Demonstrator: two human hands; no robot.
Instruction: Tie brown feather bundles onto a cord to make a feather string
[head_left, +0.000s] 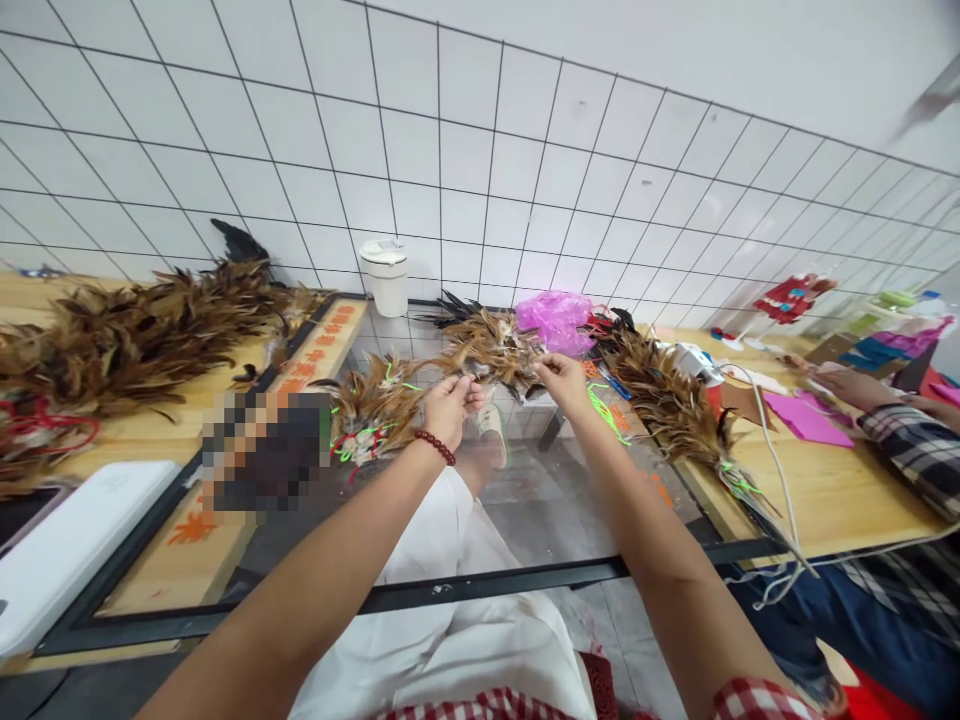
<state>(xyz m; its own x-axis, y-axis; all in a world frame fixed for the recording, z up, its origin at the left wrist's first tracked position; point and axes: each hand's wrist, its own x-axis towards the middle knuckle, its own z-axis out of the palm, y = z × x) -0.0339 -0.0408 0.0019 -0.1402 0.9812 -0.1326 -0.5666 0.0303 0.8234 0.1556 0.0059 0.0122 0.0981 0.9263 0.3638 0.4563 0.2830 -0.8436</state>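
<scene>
Over the glass tabletop (517, 510), my left hand (452, 405), with a dark red bead bracelet at the wrist, is closed in a pinch. Anything between its fingertips is too small to make out. My right hand (564, 383) pinches too, its fingertips at the edge of a brown feather pile (487, 345); whether it grips a feather is unclear. Left of my left hand lies a smaller feather bunch (379, 400) with green and red cords. Bright green cord (606, 412) lies to the right of my right hand.
Brown feathers (142, 335) heap up at the left, and another feather bundle (675, 390) lies right. A pink plastic bag (555, 320) and white lidded cup (386, 280) stand by the gridded wall. A white device (94, 550) lies at left. Another person's hand (847, 383) works at far right.
</scene>
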